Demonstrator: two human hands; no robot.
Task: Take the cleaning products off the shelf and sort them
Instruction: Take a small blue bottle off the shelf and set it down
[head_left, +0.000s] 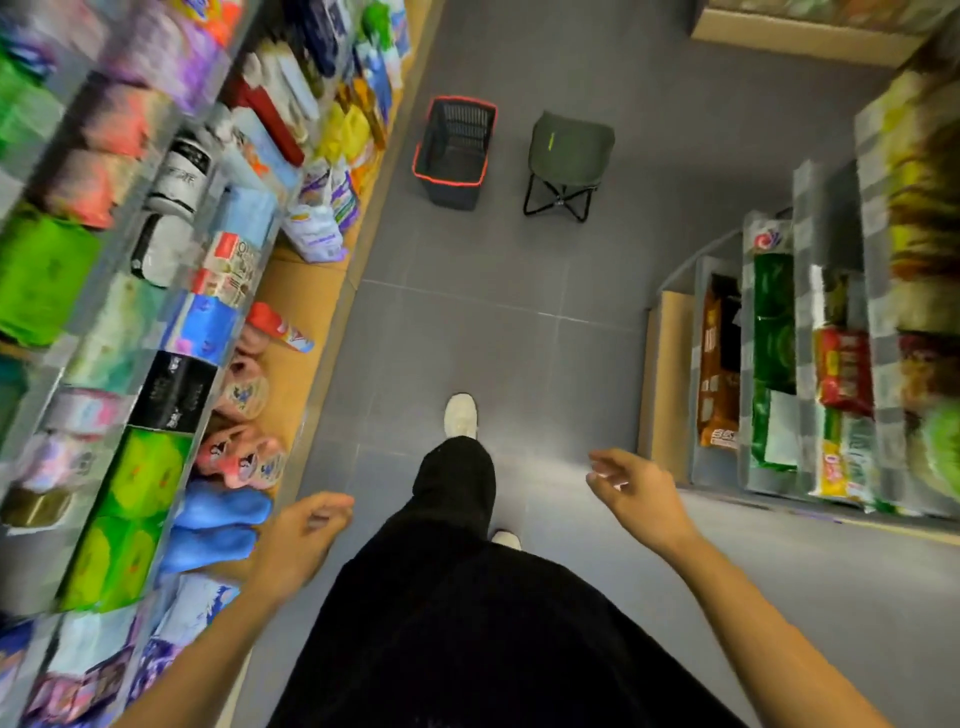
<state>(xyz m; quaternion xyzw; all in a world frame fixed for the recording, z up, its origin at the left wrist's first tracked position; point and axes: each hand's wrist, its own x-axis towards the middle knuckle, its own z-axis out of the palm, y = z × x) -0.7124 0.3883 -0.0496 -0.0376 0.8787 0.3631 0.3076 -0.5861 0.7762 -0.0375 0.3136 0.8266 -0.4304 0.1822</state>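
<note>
Left hand (306, 525) and right hand (631, 483) hung empty, fingers loosely apart, in the aisle; products (322, 223), blurred, crowded the shelf (298, 283) at frame left, a basket (454, 150) upper centre probably set for sorting.

To the left, a stocked shelf (304, 291); to the right, a second shelf (670, 364); between them, the floor (493, 322). Ahead on the floor, a basket (453, 193), with a folding stool (569, 150) just right of it.
</note>
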